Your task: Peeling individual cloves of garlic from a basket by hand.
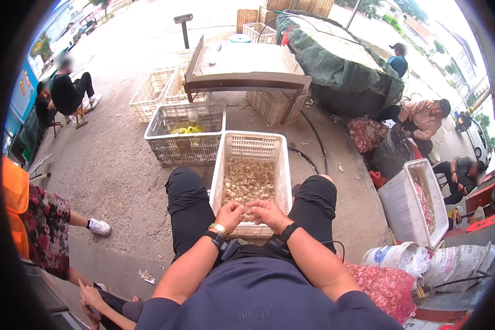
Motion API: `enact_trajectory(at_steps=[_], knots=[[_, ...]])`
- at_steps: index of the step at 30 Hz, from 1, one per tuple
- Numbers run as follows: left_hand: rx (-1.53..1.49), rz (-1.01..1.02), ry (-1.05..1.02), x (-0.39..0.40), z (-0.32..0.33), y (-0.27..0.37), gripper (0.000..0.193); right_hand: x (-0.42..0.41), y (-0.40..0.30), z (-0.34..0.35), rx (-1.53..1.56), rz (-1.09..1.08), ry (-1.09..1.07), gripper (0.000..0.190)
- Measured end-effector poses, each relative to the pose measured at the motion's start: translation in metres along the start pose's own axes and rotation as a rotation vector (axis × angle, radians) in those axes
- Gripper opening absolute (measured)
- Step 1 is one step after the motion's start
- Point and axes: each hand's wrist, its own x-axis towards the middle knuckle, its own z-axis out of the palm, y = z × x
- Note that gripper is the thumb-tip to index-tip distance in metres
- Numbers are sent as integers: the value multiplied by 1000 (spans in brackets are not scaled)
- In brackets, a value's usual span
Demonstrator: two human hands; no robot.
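Note:
My left hand (230, 216) and my right hand (268, 213) meet over the near end of a white plastic crate (286, 173) between my knees. Their thumbs and fingers pinch around a small pale piece (246, 208), probably a garlic clove; the fingertips mostly hide it. Loose beige garlic cloves (247, 179) cover the bottom of the crate. A gold-coloured bracelet (219, 229) and a black band circle my left wrist, and another black band (289, 232) my right.
Beyond stand a grey crate (185, 142) holding a yellow bag (187, 128) and a wooden-edged table (247, 76). At right are a red mesh sack (379, 284), a white tub (400, 206) and a black hose (319, 140). People sit on both sides; another person's hands (91, 300) show lower left.

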Motion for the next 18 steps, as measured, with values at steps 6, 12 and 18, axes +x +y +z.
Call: enact_trajectory(at_steps=[6,12,18], knots=[[-23,-17,-15,7,3,-9,15,-6,-5,1,-86,-40,-8,22],[-28,0,21,11,0,-3,18,-3,-2,-1,-449,30,-47,25],[36,-17,58,9,-2,0,19,-11,-106,-46,-565,-82,-51,31]])
